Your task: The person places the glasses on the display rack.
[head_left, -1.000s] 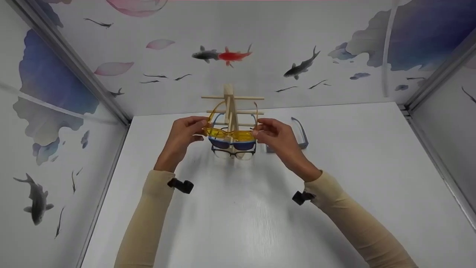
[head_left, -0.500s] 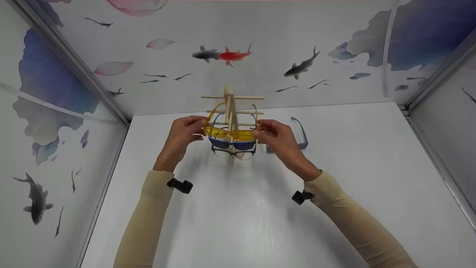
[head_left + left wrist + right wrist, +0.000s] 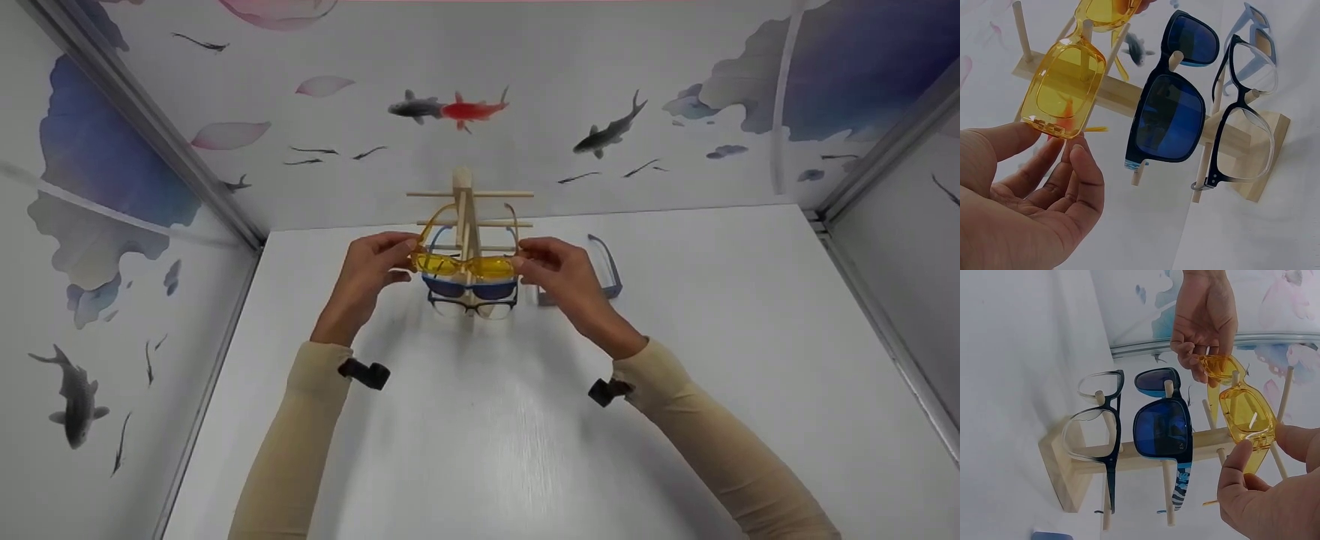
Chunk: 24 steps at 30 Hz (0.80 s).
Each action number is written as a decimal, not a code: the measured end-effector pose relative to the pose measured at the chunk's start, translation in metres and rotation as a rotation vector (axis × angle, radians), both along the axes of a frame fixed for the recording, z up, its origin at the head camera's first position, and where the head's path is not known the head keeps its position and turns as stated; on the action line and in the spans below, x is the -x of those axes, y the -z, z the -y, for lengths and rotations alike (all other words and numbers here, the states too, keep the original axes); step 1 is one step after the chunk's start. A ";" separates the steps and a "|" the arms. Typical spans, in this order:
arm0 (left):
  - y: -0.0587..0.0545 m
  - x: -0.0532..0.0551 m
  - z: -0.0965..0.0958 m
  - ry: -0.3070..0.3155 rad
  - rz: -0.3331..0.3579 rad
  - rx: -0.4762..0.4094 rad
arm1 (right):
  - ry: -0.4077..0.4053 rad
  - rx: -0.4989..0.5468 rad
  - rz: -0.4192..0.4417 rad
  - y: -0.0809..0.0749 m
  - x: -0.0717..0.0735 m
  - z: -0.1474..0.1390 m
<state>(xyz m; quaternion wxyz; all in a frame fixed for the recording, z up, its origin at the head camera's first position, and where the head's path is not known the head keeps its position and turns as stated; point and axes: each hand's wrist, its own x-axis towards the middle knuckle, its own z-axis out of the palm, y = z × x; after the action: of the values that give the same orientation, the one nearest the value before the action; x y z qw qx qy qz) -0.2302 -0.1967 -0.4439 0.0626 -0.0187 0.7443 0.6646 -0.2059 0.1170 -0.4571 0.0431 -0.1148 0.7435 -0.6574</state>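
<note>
Yellow-tinted glasses (image 3: pixel 491 266) are held by both hands at the front of a wooden peg stand (image 3: pixel 463 184). My left hand (image 3: pixel 367 270) pinches their left hinge corner between thumb and fingers. At the opposite corner, my right hand (image 3: pixel 562 274) grips the frame the same way. A peg tip shows at the yellow bridge in both wrist views; whether it bears the weight I cannot tell. Below hang dark blue-lensed sunglasses (image 3: pixel 1171 115), then clear-lensed glasses (image 3: pixel 1244 143) with a dark upper rim, each on its own peg.
Grey-blue glasses (image 3: pixel 615 277) lie on the white table (image 3: pixel 480 442), right of the stand and partly behind my right hand. Bare pegs (image 3: pixel 510 195) stick out at the stand's top. Walls printed with fish enclose the table at the back and sides.
The yellow glasses have shifted very slightly upward in the head view, and their right temple tip has moved a little inward. Both hands keep their hold.
</note>
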 end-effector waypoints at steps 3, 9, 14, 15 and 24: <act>0.001 -0.002 0.000 -0.014 -0.005 -0.001 | 0.005 -0.012 -0.006 -0.001 0.000 -0.003; 0.006 -0.014 0.003 -0.053 -0.026 0.038 | 0.029 -0.050 -0.022 0.001 -0.001 -0.017; 0.012 -0.026 0.010 -0.061 -0.068 0.060 | 0.043 -0.078 -0.015 0.005 -0.003 -0.033; 0.013 -0.028 0.010 -0.062 -0.073 0.063 | 0.047 -0.082 -0.010 0.006 -0.004 -0.036; 0.020 -0.043 0.005 -0.046 -0.082 0.099 | 0.078 -0.109 0.023 0.013 -0.011 -0.058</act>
<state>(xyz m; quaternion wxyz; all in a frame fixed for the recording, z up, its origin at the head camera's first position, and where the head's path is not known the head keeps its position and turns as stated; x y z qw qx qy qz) -0.1867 -0.2020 -0.4636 0.0161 -0.0115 0.7775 0.6286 -0.1950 0.1748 -0.4698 0.0323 -0.0755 0.7815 -0.6184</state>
